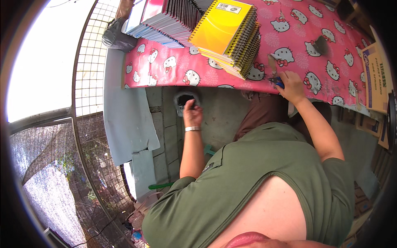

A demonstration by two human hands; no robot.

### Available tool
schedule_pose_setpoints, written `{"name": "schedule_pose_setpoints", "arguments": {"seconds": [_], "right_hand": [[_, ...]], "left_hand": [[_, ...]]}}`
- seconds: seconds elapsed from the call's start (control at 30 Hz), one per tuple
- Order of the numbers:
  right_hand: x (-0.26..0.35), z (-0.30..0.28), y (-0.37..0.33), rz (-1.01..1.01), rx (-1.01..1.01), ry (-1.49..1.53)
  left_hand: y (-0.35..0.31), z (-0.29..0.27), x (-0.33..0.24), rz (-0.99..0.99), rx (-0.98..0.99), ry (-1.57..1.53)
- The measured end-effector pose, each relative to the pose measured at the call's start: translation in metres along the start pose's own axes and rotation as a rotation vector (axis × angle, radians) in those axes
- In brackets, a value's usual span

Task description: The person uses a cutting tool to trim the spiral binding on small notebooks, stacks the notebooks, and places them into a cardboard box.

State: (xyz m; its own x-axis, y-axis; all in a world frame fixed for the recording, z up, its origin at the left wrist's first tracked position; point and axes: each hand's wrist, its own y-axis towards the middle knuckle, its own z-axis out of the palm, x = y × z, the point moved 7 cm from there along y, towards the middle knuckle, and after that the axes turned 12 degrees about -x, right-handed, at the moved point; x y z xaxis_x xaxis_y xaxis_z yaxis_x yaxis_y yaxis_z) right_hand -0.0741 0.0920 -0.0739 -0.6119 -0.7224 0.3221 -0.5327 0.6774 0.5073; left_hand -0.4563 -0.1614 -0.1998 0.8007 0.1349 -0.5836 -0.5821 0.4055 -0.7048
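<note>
My right hand [291, 86] rests at the near edge of the table, its fingers closed around a small blue-handled tool [279, 84] whose exact kind I cannot make out. Small scraps lie by its tip. Below the table edge, my left hand [193, 116], with a metal band on its wrist, hovers beside a lined waste bin [180, 108]. Its fingers are loosely bent and apart, and no object shows in them. Left of my right hand stands a stack of yellow spiral notebooks [221, 25].
More spiral-bound notebooks [165, 22] are piled at the table's far left. A pink cloth with cartoon cats [190, 77] covers the table [300, 62]. Brown cardboard boxes [374, 78] stand at its right. A wire-mesh window [89, 62] runs along my left, beside a grey panel [126, 124].
</note>
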Motion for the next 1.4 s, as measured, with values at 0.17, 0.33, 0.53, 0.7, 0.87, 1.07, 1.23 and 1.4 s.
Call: {"name": "schedule_pose_setpoints", "arguments": {"seconds": [0.17,0.33,0.53,0.7,0.87,1.07,1.23,1.4], "right_hand": [[-0.004,0.001,-0.002,-0.004,0.007,-0.018],[-0.003,0.000,-0.001,-0.007,-0.018,-0.034],[0.003,-0.002,0.001,-0.016,-0.005,0.001],[-0.014,-0.006,-0.002,0.154,-0.101,0.183],[0.024,-0.063,0.049,0.145,-0.313,0.459],[0.089,-0.117,0.103,-0.037,-0.293,0.664],[0.096,-0.114,0.105,-0.078,-0.345,0.623],[0.100,-0.111,0.104,-0.034,-0.377,0.653]], "left_hand": [[0.048,-0.071,-0.085,-0.076,-0.428,-0.065],[0.057,-0.129,-0.117,-0.094,-0.619,-0.201],[0.054,-0.084,-0.156,0.196,-0.407,0.253],[-0.040,0.103,-0.192,0.784,-0.075,0.437],[-0.246,0.323,-0.164,1.325,0.652,0.612],[-0.269,0.408,-0.075,1.418,1.036,1.424],[-0.247,0.408,-0.044,1.454,1.042,1.607],[-0.240,0.404,-0.047,1.387,1.085,1.576]]}}
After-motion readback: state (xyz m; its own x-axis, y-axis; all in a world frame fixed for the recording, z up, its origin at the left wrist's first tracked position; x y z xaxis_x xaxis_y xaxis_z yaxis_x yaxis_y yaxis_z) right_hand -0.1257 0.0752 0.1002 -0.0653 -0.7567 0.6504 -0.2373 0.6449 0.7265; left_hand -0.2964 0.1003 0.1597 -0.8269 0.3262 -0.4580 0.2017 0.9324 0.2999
